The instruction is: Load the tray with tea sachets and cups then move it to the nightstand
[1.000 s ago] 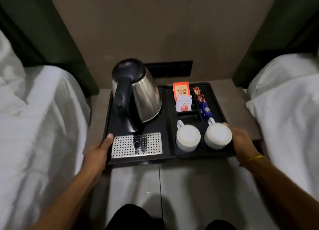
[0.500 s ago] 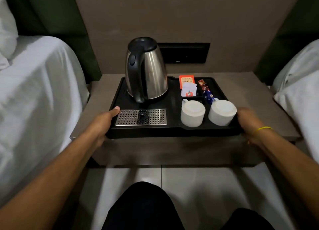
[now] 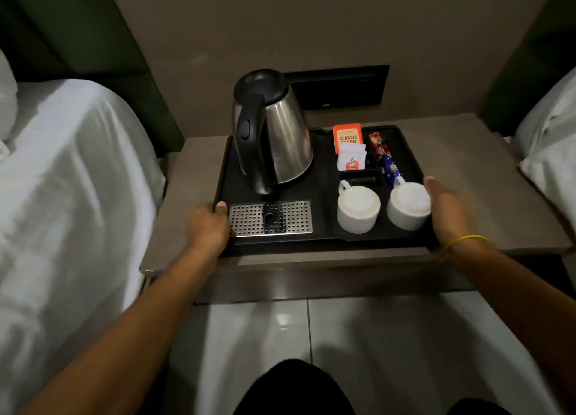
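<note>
Between two white beds [image 3: 71,177], on grey nightstand [image 3: 193,171]: black tray [image 3: 324,165] bearing kettle [image 3: 274,134], tea sachets [image 3: 348,140], two upturned cups [image 3: 358,209]. Left hand [image 3: 208,224] gripping left rim; right hand [image 3: 448,209] flat, fingers loosely spread, beside right edge.

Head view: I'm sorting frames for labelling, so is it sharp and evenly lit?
Head view: dim overall; the right hand is motion-blurred, while the left hand on the tray is sharper; glare streaks the kettle and floor tiles; wide-angle bending curves the nightstand edges.
</note>
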